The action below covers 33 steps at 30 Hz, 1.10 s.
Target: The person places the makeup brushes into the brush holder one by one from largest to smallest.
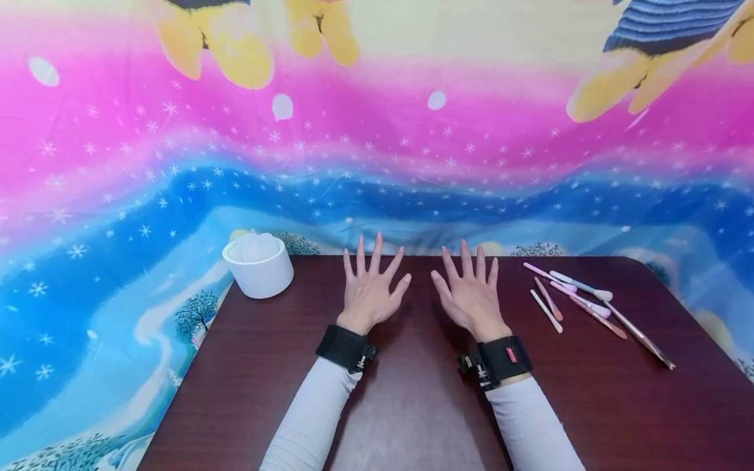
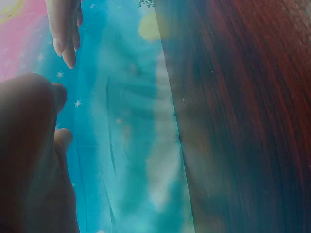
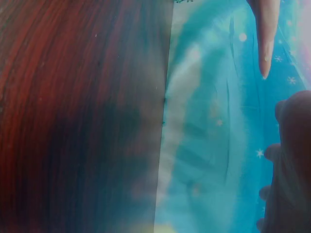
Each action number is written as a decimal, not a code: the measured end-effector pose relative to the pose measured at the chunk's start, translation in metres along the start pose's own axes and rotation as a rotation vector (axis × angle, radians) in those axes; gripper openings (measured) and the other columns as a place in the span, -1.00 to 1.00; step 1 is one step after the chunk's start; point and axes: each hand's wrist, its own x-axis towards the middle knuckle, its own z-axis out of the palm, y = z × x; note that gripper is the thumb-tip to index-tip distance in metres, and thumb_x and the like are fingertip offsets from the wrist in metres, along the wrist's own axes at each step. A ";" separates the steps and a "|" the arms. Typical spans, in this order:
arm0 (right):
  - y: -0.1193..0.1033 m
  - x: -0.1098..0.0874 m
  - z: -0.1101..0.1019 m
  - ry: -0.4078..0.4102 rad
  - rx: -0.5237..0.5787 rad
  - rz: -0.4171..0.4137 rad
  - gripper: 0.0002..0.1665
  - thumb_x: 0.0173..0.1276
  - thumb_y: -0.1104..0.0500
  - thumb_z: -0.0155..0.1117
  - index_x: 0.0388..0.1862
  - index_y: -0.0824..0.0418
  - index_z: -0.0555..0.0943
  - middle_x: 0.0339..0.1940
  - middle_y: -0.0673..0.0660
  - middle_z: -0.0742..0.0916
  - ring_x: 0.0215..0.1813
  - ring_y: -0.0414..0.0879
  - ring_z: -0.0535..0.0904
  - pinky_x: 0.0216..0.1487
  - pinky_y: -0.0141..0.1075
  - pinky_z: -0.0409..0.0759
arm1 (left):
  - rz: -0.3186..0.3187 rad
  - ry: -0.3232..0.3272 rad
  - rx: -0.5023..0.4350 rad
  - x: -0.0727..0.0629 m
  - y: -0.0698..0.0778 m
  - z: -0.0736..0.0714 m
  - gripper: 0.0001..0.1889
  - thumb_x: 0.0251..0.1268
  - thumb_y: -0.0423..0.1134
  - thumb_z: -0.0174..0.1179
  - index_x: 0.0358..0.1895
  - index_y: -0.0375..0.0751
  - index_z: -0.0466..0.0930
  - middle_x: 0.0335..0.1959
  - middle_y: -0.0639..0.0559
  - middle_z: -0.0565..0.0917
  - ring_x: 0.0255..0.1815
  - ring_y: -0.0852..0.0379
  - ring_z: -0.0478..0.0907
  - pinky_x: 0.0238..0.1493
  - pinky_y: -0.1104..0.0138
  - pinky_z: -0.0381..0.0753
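Note:
Both hands hold nothing, with fingers straight and spread, backs toward the head camera. My left hand [image 1: 371,291] is over the table's far middle, nearer the white round pot [image 1: 263,273], which has pale pieces inside that I cannot make out. My right hand [image 1: 474,297] is level with it on the other side, thumbs pointing inward with a gap between. To its right lie several makeup brushes [image 1: 595,307] in a loose, partly crossed pile. Part of the left hand [image 2: 31,155] shows in the left wrist view, and part of the right hand [image 3: 299,160] in the right wrist view.
The dark reddish-brown wooden table [image 1: 406,418] ends just beyond the fingertips. Behind it and along the left hangs a colourful printed cloth [image 1: 377,131]. A black strap with a small camera sits on each wrist, above white sleeves [image 1: 315,415].

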 end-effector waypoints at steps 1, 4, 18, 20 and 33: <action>0.000 0.000 0.000 -0.002 0.000 0.001 -0.19 0.65 -0.34 -0.38 0.71 -0.01 0.00 0.72 0.23 -0.11 0.67 0.33 -0.40 0.52 0.32 -0.52 | 0.000 0.003 0.002 0.000 0.000 -0.001 -0.35 0.56 0.39 -0.43 0.63 0.48 -0.18 0.70 0.01 -0.40 0.63 -0.22 -0.67 0.53 -0.30 -0.42; -0.001 0.000 -0.003 -0.004 0.005 0.003 -0.20 0.66 -0.33 -0.36 0.71 0.01 0.02 0.72 0.26 -0.08 0.67 0.34 -0.39 0.51 0.34 -0.50 | -0.003 0.013 -0.004 -0.001 -0.001 -0.005 -0.36 0.57 0.38 -0.43 0.64 0.46 -0.14 0.71 -0.01 -0.35 0.64 -0.23 -0.63 0.53 -0.31 -0.36; 0.048 -0.014 -0.061 0.200 0.037 0.017 -0.23 0.62 -0.19 0.01 0.54 0.30 0.29 0.40 0.53 0.40 0.36 0.55 0.25 0.23 0.47 0.20 | -0.165 0.231 -0.192 -0.011 -0.099 -0.100 -0.28 0.59 0.35 -0.41 0.67 0.17 -0.01 0.71 -0.08 -0.26 0.66 -0.35 -0.40 0.50 -0.32 -0.47; 0.067 -0.019 -0.069 0.195 0.026 0.042 -0.24 0.59 -0.15 0.08 0.49 0.37 0.32 0.33 0.58 0.42 0.26 0.58 0.32 0.11 0.46 0.29 | -0.188 0.255 -0.179 -0.017 -0.125 -0.113 -0.27 0.59 0.33 -0.39 0.66 0.08 0.05 0.70 -0.13 -0.18 0.65 -0.38 -0.35 0.48 -0.37 -0.42; 0.209 -0.062 -0.109 -0.095 -0.051 0.401 -0.38 0.51 0.04 0.10 0.22 0.58 0.33 0.05 0.68 0.49 -0.08 0.60 0.49 -0.29 0.35 0.44 | -0.365 0.260 -0.335 -0.057 -0.250 -0.122 -0.30 0.67 0.09 -0.32 0.56 -0.43 0.11 0.53 -0.51 0.10 0.50 -0.53 0.04 0.40 -0.35 0.07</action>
